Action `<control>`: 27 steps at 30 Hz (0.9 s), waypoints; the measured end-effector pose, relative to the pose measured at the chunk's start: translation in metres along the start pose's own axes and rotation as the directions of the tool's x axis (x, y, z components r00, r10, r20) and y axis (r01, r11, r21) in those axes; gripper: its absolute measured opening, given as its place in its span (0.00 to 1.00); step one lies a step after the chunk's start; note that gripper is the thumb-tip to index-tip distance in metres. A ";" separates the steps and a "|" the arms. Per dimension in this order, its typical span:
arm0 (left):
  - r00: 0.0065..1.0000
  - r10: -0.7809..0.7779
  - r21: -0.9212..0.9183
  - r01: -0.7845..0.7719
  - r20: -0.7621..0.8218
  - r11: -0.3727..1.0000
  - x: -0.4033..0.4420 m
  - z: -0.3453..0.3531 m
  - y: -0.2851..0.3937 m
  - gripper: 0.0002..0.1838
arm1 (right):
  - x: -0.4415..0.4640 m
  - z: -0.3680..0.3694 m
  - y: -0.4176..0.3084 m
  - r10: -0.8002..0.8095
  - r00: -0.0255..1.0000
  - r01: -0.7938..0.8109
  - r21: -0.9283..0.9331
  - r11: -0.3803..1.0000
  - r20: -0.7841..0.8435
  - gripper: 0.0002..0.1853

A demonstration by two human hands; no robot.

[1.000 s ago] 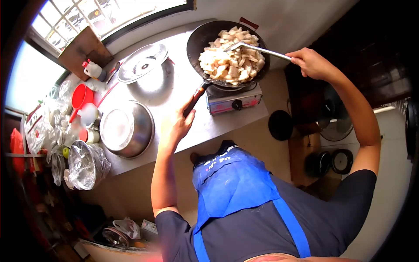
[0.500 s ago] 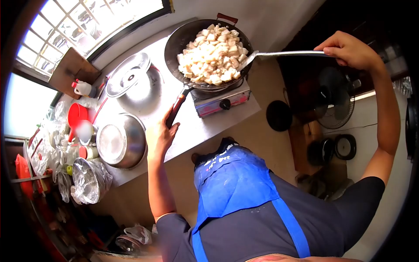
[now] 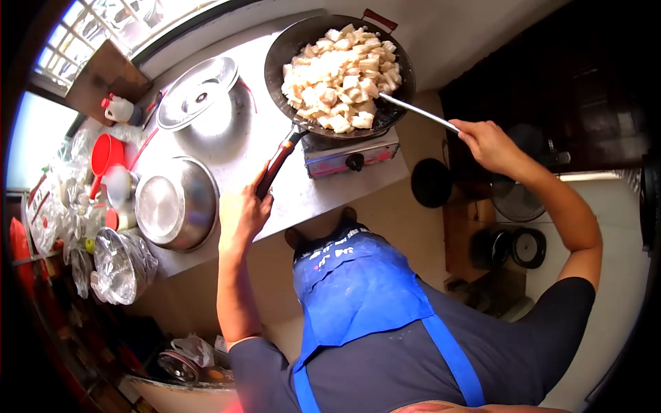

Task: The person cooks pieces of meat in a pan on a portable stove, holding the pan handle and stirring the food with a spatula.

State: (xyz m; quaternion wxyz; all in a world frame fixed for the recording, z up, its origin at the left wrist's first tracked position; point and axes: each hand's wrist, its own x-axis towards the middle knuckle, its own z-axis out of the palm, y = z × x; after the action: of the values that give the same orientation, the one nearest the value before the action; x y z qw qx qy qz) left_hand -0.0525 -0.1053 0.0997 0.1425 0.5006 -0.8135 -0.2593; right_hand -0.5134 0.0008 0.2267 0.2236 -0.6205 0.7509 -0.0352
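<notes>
A dark wok stands on a small gas stove, heaped with pale diced chunks that look like meat. My left hand is closed around the wok's brown handle. In my right hand, fingers wrapped round its end, is the long metal handle of a spatula. The spatula's blade is hidden among the chunks at the wok's right side. A second, short reddish handle sticks up from the far rim.
On the metal counter left of the wok are a shiny lid, an upturned steel pot, a red ladle and plastic-wrapped items. A wooden board leans by the window. A fan stands at the right.
My right hand has come down and left, nearer the wok, and the spatula's blade has sunk into the chunks. My left hand keeps its grip on the handle. The whole view has shifted slightly.
</notes>
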 end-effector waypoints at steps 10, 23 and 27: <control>0.999 0.038 -0.027 -0.037 0.011 0.999 0.002 -0.002 -0.004 0.35 | 0.051 0.090 -0.001 -0.017 0.992 0.035 0.137 0.990 -0.126 0.19; 0.997 -0.083 0.027 0.082 0.011 0.996 0.001 -0.002 0.006 0.34 | 0.055 0.024 0.002 -0.174 0.980 0.189 0.176 0.966 -0.094 0.23; 0.997 -0.077 0.004 0.077 -0.024 0.997 0.000 0.001 0.004 0.32 | 0.036 -0.048 -0.007 -0.029 0.997 0.008 0.297 0.955 0.067 0.23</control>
State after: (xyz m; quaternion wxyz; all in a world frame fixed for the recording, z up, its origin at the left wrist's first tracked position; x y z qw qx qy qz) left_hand -0.0558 -0.1039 0.1009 0.1408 0.5351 -0.7925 -0.2565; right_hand -0.5298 -0.0455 0.2621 0.3402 -0.5876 0.7229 -0.1278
